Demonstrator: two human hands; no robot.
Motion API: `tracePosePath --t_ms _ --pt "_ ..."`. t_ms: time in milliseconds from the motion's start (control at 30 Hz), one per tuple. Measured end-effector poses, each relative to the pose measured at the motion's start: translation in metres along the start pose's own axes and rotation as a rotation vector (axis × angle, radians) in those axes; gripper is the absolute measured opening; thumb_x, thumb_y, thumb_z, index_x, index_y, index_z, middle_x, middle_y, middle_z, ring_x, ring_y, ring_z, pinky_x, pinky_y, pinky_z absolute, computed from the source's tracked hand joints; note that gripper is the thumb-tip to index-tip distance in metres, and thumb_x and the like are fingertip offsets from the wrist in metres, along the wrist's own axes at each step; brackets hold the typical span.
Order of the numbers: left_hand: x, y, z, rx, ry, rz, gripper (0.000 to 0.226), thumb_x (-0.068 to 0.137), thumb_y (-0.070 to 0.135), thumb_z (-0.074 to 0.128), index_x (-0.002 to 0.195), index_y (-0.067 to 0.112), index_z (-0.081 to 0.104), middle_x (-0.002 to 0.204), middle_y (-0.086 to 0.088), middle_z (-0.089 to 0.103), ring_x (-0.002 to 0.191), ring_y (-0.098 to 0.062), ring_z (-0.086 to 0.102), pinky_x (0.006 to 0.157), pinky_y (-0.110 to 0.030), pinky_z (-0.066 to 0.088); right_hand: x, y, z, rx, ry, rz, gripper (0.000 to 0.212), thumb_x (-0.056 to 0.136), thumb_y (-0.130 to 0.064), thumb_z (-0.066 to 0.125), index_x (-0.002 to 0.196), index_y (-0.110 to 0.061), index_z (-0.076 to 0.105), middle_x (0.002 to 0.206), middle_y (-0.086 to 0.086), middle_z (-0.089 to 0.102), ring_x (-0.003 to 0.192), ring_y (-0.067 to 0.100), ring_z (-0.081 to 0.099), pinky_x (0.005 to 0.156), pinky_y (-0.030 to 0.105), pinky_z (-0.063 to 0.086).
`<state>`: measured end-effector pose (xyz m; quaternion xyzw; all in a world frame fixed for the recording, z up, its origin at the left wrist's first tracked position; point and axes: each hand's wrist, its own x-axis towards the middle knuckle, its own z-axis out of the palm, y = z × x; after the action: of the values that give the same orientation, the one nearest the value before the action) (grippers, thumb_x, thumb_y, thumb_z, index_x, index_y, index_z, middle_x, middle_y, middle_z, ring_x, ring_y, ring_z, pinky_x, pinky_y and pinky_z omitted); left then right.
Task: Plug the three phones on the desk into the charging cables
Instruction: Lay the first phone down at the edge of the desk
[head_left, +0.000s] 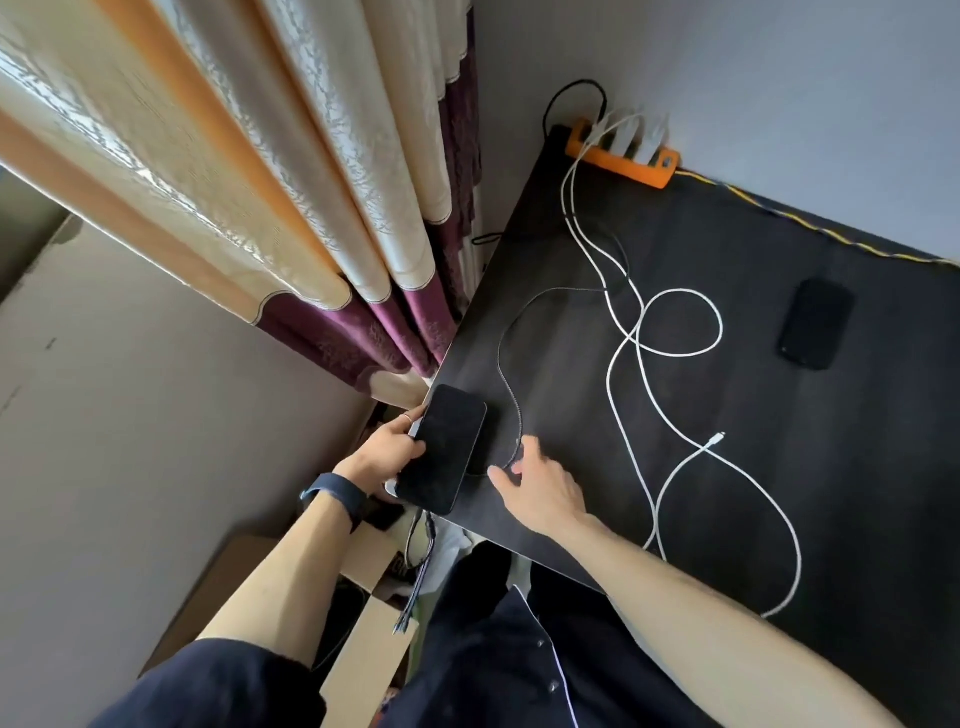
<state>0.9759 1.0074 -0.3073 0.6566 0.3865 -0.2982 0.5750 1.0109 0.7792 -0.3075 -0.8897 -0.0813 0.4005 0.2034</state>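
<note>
At desk (727, 467) corner, left hand (387, 452) grasping phone (444, 449) — right hand (540, 483) unclenched, fingertips on dark braided cable (511, 400).

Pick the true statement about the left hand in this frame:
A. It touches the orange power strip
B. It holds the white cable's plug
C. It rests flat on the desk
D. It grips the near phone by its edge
D: the left hand clasps the left edge of the near phone at the desk corner, far from the white cable's plug and the orange power strip.
</note>
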Motion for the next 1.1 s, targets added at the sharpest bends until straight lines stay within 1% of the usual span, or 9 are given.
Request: tracePosePath --t_ms 67,133,267,400,567,767,900,1033,1100 --pt "-0.005 0.000 -0.001 -0.054 -0.041 -0.033 0.068 0.093 -0.011 0.038 0.141 0.037 0.040 0.119 -0.008 0.063 0.089 -0.020 0.065 0.058 -0.022 0.058 0.008 -0.008 0.006 0.385 -0.037 0.116 0.026 0.097 -0.041 0.054 0.112 -0.018 0.053 0.109 0.000 0.070 0.086 0.020 0.073 0.074 0.022 0.053" --pt "-0.005 -0.005 -0.004 -0.095 -0.044 -0.053 0.068 0.093 -0.011 0.037 0.141 0.037 0.041 0.123 -0.009 0.062 0.102 -0.025 0.063 0.067 -0.029 0.059 0.012 -0.009 0.010 0.469 -0.001 0.129 0.018 0.100 -0.026 0.050 0.098 -0.011 0.061 0.100 0.002 0.074 0.071 0.014 0.072 0.057 0.010 0.048" --pt "0.002 -0.016 -0.026 -0.072 -0.014 -0.017 0.070 0.089 -0.010 0.040 0.143 0.035 0.043 0.138 -0.009 0.056 0.120 -0.024 0.056 0.105 -0.047 0.046 0.017 0.003 0.019 0.225 -0.181 0.060 0.021 0.098 -0.022 0.049 0.086 -0.010 0.061 0.096 0.007 0.078 0.090 0.028 0.071 0.085 0.037 0.057" --pt "0.007 -0.009 -0.038 -0.016 0.058 0.027 0.068 0.091 -0.012 0.039 0.147 0.025 0.039 0.143 -0.002 0.050 0.131 -0.020 0.047 0.115 -0.039 0.034 0.010 0.011 0.016 0.017 -0.354 0.072 0.025 0.093 -0.013 0.044 0.071 -0.020 0.053 0.091 0.002 0.076 0.083 0.019 0.064 0.075 0.026 0.048" --pt "0.013 0.004 -0.016 0.006 0.086 0.111 0.065 0.092 -0.013 0.038 0.147 0.021 0.041 0.133 0.000 0.053 0.123 -0.016 0.048 0.110 -0.029 0.036 0.003 0.021 0.014 -0.004 -0.213 0.134 0.010 0.094 -0.019 0.041 0.090 -0.017 0.050 0.111 0.011 0.068 0.096 0.033 0.063 0.084 0.036 0.050" --pt "0.027 -0.014 0.017 0.105 0.116 0.066 0.060 0.091 0.009 0.042 0.139 0.047 0.042 0.123 -0.006 0.066 0.095 -0.028 0.066 0.088 -0.039 0.055 0.007 0.039 0.028 0.206 -0.064 0.159 0.017 0.097 -0.032 0.044 0.090 -0.016 0.044 0.091 0.015 0.072 0.080 0.037 0.070 0.077 0.047 0.059" --pt "0.014 -0.022 0.035 0.225 0.347 0.100 0.052 0.093 0.014 0.044 0.143 0.029 0.040 0.119 -0.015 0.063 0.106 -0.033 0.059 0.093 -0.037 0.045 -0.005 0.024 0.021 0.378 0.000 0.186 0.015 0.100 -0.023 0.049 0.102 -0.008 0.048 0.097 0.012 0.073 0.073 0.027 0.075 0.071 0.031 0.054" --pt "0.004 -0.028 0.043 0.397 0.428 0.138 0.075 0.086 0.032 0.064 0.151 0.019 0.027 0.130 -0.023 0.047 0.124 -0.041 0.041 0.108 -0.047 0.034 -0.006 0.016 0.033 0.365 0.052 0.137 0.017 0.100 -0.029 0.044 0.112 -0.017 0.041 0.115 0.006 0.070 0.095 0.035 0.070 0.088 0.046 0.054" --pt "0.000 -0.029 0.048 0.492 0.425 0.148 0.094 0.079 0.041 0.071 0.154 0.021 0.018 0.131 -0.021 0.042 0.124 -0.040 0.037 0.106 -0.049 0.035 -0.006 0.012 0.039 0.345 0.125 0.109 0.019 0.101 -0.026 0.042 0.117 -0.017 0.039 0.115 0.009 0.070 0.098 0.038 0.067 0.086 0.048 0.052"
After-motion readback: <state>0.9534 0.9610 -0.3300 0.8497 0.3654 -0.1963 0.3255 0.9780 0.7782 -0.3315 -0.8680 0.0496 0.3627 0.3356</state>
